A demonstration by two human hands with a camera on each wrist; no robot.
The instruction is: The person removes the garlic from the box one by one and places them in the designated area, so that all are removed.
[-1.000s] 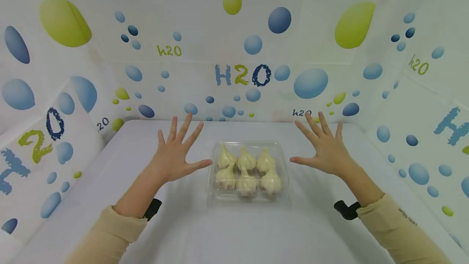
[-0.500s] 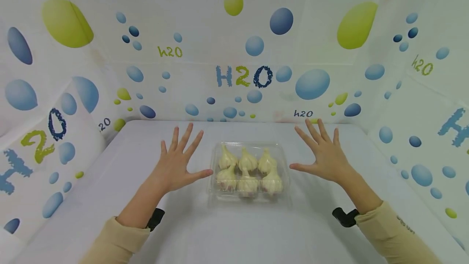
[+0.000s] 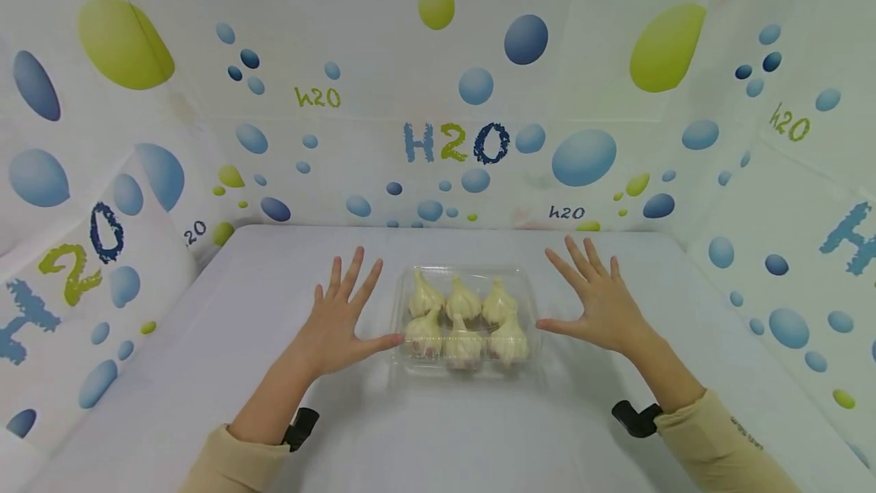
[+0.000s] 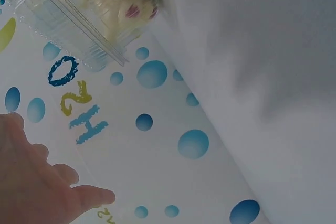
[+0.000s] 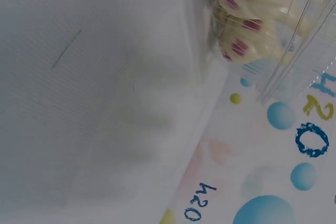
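Note:
A clear plastic clamshell box stands on the white table, its lid apparently closed. Inside, several pale garlic bulbs lie in two rows; purple patches on them show in both wrist views. To the box's left is my left hand, fingers straight and spread. Its thumb tip overlaps the box's left edge in the head view, and I cannot tell whether it touches. My right hand mirrors it on the right side, fingers spread and thumb pointing at the box. Neither hand holds anything. The right wrist view does not show the right hand.
The white tabletop spreads around the box. Behind it and at both sides hangs a white sheet printed with blue and green drops and "H2O". Black wrist devices sit at both sleeve cuffs.
Both spread hands have moved back toward the wearer and slightly inward, so the thumbs are nearer the box's sides. The box and garlic have stayed on the table in place.

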